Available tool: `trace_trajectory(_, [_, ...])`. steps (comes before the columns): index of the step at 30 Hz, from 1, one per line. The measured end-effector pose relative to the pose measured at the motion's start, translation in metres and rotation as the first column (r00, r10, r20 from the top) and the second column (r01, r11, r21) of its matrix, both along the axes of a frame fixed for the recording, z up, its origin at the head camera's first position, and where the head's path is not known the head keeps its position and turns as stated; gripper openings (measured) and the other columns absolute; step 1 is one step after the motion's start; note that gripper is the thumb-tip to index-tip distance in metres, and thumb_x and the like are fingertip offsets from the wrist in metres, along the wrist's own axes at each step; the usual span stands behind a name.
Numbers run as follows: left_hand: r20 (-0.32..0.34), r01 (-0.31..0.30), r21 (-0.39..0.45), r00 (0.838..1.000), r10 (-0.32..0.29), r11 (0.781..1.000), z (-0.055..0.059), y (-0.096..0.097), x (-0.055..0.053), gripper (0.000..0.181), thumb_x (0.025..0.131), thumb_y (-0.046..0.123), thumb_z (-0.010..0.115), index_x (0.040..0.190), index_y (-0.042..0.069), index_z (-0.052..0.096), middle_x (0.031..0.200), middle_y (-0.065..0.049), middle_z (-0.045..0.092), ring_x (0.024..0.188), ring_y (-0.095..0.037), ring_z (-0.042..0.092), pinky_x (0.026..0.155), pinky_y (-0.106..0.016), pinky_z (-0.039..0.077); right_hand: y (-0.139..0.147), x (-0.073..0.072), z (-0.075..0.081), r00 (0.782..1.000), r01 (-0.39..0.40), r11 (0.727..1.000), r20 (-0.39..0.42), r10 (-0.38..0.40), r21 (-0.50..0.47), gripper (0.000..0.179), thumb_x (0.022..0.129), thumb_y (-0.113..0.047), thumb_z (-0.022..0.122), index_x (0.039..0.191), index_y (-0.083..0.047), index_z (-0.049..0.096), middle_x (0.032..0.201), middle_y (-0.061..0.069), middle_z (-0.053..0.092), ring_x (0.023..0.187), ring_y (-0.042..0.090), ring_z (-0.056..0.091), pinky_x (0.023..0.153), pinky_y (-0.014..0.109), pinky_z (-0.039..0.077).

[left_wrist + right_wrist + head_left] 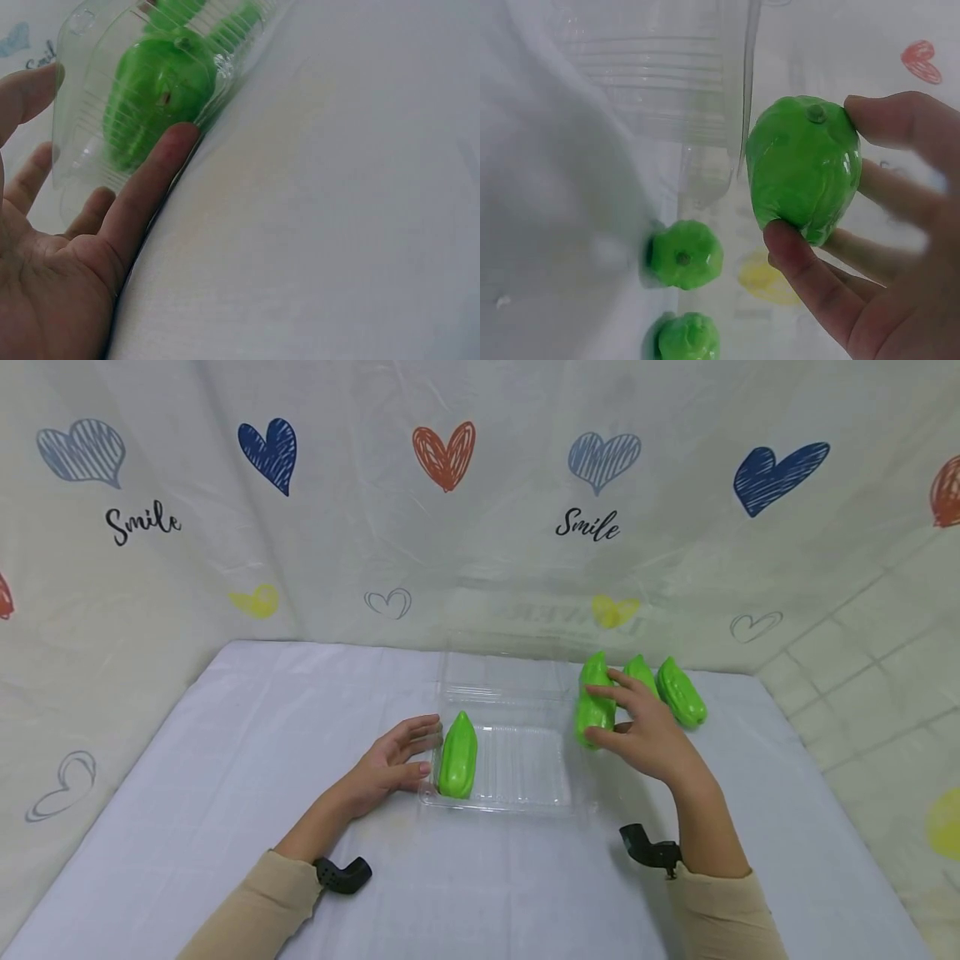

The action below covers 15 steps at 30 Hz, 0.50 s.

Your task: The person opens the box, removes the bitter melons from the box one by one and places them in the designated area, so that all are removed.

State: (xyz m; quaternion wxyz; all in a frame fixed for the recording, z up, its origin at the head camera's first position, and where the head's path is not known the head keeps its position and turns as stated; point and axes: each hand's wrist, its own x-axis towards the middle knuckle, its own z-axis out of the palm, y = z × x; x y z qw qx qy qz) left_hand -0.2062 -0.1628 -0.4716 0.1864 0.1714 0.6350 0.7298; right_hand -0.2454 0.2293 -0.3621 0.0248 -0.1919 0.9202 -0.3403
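Note:
My right hand (pixel 648 731) grips a green plastic vegetable (pixel 592 713), ridged with a pointed tip, just off the right side of a clear plastic box (pixel 510 808). In the right wrist view, thumb and fingers pinch this vegetable (pixel 802 165) from opposite sides. Along the box's left side rests my left hand (pixel 386 768), its fingers fairly straight and touching the wall. A similar green vegetable (pixel 458 760) lies inside the box at the left; the left wrist view shows it (pixel 161 90) through the clear wall.
Two more green vegetables (pixel 681 693) lie at the back right of the white-covered table (pixel 247 735), one partly hidden behind my right hand. The box's clear lid (pixel 513 670) stands open toward the back. A curtain (pixel 337 527) printed with hearts hangs behind the table.

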Motion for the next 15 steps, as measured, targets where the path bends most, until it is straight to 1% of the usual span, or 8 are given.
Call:
trace_trajectory(1, [0.000, 0.000, 0.002, 1.000, 0.000, 1.000, -0.001, 0.000, 0.000, 0.071, 0.095, 0.002, 0.060, 0.157, 0.011, 0.026, 0.162, -0.011, 0.025, 0.148, -0.035, 0.026, 0.091, -0.049, 0.056, 0.001, 0.000, 0.000, 1.000, 0.000, 1.000, -0.001, 0.000, 0.002, 0.059, 0.089, -0.024, 0.075, 0.142, -0.010, 0.055, 0.162, 0.018, 0.024, 0.132, 0.043, 0.048, 0.086, 0.045, 0.057])
trace_trajectory(6, [-0.006, -0.001, -0.015, 1.000, 0.001, 1.000, 0.001, 0.001, 0.001, 0.071, 0.095, 0.002, 0.060, 0.157, 0.013, 0.026, 0.162, -0.011, 0.025, 0.148, -0.034, 0.027, 0.091, -0.049, 0.055, 0.006, 0.001, 0.003, 1.000, 0.011, 1.000, -0.005, -0.011, 0.010, 0.059, 0.089, -0.022, 0.075, 0.143, -0.009, 0.054, 0.162, 0.019, 0.024, 0.111, 0.040, 0.065, 0.083, 0.042, 0.057])
trace_trajectory(8, [-0.008, -0.001, -0.020, 1.000, 0.001, 1.000, 0.002, 0.001, 0.001, 0.071, 0.095, 0.002, 0.059, 0.157, 0.014, 0.026, 0.162, -0.011, 0.025, 0.148, -0.034, 0.027, 0.091, -0.049, 0.055, 0.008, 0.001, 0.004, 1.000, 0.018, 1.000, 0.001, -0.018, 0.013, 0.060, 0.089, -0.023, 0.074, 0.144, -0.010, 0.053, 0.162, 0.019, 0.024, 0.105, 0.039, 0.068, 0.083, 0.042, 0.057])
trace_trajectory(11, [-0.007, -0.002, -0.021, 1.000, 0.002, 1.000, 0.001, 0.001, 0.001, 0.071, 0.095, 0.003, 0.059, 0.157, 0.014, 0.026, 0.162, -0.011, 0.025, 0.148, -0.034, 0.027, 0.091, -0.049, 0.055, 0.011, 0.001, 0.005, 0.999, 0.030, 0.999, 0.015, -0.030, 0.018, 0.060, 0.089, -0.023, 0.074, 0.144, -0.010, 0.053, 0.162, 0.018, 0.024, 0.101, 0.038, 0.070, 0.082, 0.043, 0.057])
trace_trajectory(15, [-0.009, -0.002, -0.014, 1.000, 0.002, 1.000, 0.000, 0.000, 0.001, 0.071, 0.095, 0.003, 0.059, 0.157, 0.012, 0.026, 0.162, -0.012, 0.024, 0.148, -0.035, 0.026, 0.091, -0.049, 0.055, 0.015, 0.000, 0.005, 0.999, 0.033, 0.999, 0.025, -0.034, 0.035, 0.061, 0.089, -0.023, 0.074, 0.144, -0.009, 0.052, 0.162, 0.019, 0.023, 0.098, 0.036, 0.070, 0.081, 0.040, 0.056])
